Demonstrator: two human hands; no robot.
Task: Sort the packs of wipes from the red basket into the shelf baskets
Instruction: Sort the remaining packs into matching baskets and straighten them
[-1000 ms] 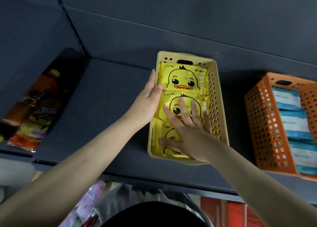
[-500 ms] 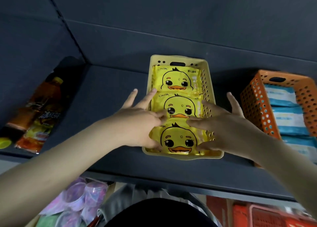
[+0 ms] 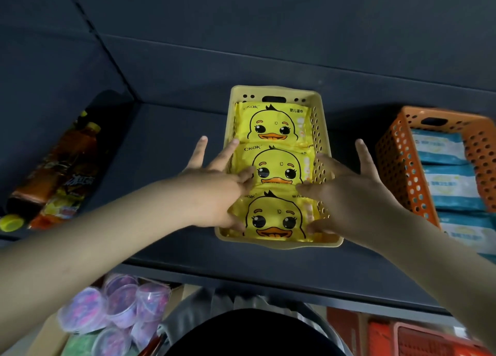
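packs of duck-printed wipes (image 3: 276, 165) are lying three in a row inside the yellow basket (image 3: 276, 244), which is sitting on the dark shelf (image 3: 171, 151) mid-view, its long side running from 6 to 12 o'clock. the left hand (image 3: 214, 191) is reaching in from 8 o'clock with its fingers spread apart: two are stretching out over the basket's left rim, while the others and the thumb are touching the left edge of the nearest pack (image 3: 273, 216). the right hand (image 3: 351, 194) is reaching in from 4 o'clock, fingers likewise splayed, with forefinger and thumb resting on that same pack's right edge (whether either hand is truly gripping it, i cannot tell). at 3 o'clock from the yellow basket, an orange basket (image 3: 397, 167) is holding blue-and-white packs (image 3: 445, 186). at 9 o'clock, bottles of amber drink (image 3: 72, 154) are lying on the shelf. below the shelf at 5 o'clock, part of the red basket (image 3: 421, 341) is showing, blurred, and at 7 o'clock clear tubs (image 3: 120, 310) are sitting in a cluster.
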